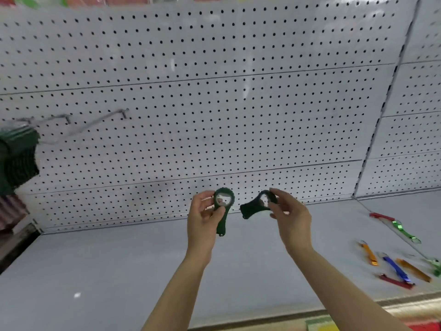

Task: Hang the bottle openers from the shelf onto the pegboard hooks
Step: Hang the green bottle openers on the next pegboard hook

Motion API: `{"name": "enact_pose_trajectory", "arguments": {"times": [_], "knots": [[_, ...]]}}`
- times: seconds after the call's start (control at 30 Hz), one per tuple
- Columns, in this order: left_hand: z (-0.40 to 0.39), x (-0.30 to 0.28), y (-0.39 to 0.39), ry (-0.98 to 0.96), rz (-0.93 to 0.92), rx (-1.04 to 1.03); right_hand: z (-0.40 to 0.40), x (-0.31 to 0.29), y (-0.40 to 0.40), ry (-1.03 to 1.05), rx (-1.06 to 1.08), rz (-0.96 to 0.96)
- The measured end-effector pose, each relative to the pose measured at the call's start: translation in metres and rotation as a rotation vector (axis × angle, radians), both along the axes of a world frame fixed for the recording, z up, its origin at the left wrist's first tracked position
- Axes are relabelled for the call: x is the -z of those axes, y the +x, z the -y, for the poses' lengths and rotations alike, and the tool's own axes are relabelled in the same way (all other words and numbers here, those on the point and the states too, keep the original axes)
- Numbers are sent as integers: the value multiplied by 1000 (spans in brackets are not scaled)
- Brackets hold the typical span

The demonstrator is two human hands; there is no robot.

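Head view, near to far. Nearest, two bare forearms reaching up from the bottom edge over the pale grey shelf (119, 271). Left hand (202, 218) with its grip clamped on a dark green round-headed bottle opener with a pale picture in its head (223, 207), thumb across the neck, handle hanging down, small end loop lowest. Right hand (290, 217) with its grip pinched on a second dark green bottle opener of the same kind (256, 204), held sideways by the head, handle pointing left toward the first; the two near each other but apart. Off to the right, flat on the shelf, loose slim metal bottle openers in red, green, orange and blue (393, 266), well apart from both hands. Beyond, the white perforated pegboard (214, 115), and far up-left two thin grey wire hooks (105, 120), bare along their visible length, just beside a blurred dark green bundle (16, 158) of uncertain kind. Likely risks: a fingertip pinch on the sideways opener slipping during the long reach up-left; the small end loop missing the thin hook tip, hard to line up with both hands full; one opener knocking the other loose; hanging by the wrong opening, the hole for the hook not clearly visible through the blur.
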State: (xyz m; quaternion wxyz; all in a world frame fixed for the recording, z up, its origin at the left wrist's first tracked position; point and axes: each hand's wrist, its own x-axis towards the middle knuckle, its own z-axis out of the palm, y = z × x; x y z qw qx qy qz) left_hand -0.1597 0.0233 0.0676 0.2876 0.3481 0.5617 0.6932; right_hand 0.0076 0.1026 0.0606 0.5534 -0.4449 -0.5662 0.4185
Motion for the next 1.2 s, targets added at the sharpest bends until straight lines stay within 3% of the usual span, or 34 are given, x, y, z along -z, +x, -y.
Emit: {"name": "enact_pose_trajectory", "arguments": {"times": [0.23,0.53,0.87,1.2], "knots": [[84,-35,-20,133,-33,-115,83,-48,-46,97,-194,-103],[183,-61,-41,237,-29,-185,190,-79,-75,176,-284,-185],[229,-87,-93,350,8,-230,249,-112,-122,229,-347,-126],[245,-148,-202,489,-64,-317,280,-150,-223,266,-415,-190]]}}
